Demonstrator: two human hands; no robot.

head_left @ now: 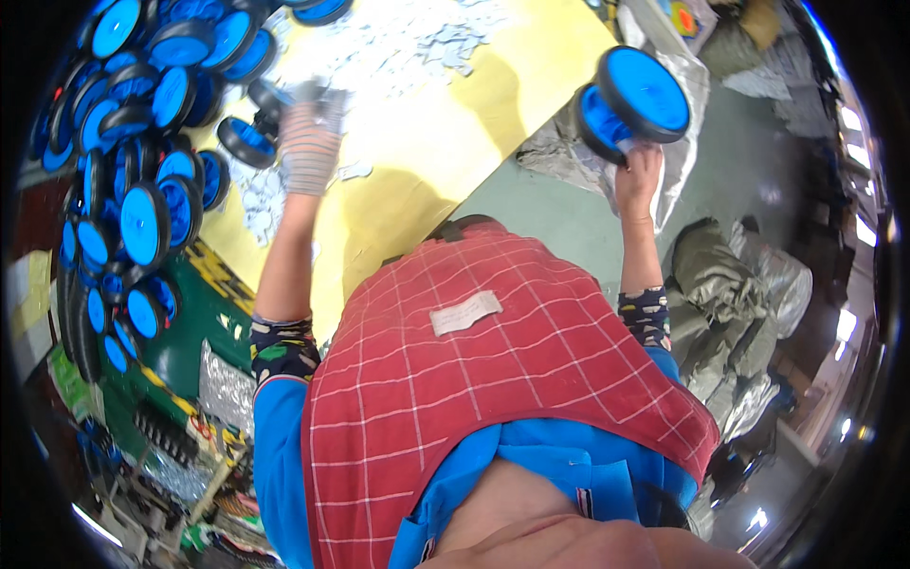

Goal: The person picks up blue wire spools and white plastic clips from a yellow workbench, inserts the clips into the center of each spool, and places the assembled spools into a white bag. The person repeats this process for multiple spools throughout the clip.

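My right hand (640, 178) is raised at the right, beyond the table's edge, gripping the lower side of a blue plastic wheel pair with black tyres (643, 96). My left hand (311, 139), in a striped glove, is over the yellow tabletop (405, 206). It is blurred, and its fingers lie beside a small black-tyred blue wheel (247, 142) and a dark part; whether it holds anything cannot be told. Many more blue wheels (144, 224) are piled at the left. Small pale flat pieces (451, 48) are scattered over the tabletop.
A white plastic sack (672, 192) hangs open beneath my right hand. Grey-green sacks (718, 263) lie on the floor at the right. Left of the yellow surface is a green surface (188, 306) with black-and-yellow edge tape. Black coiled parts (165, 435) sit at the lower left.
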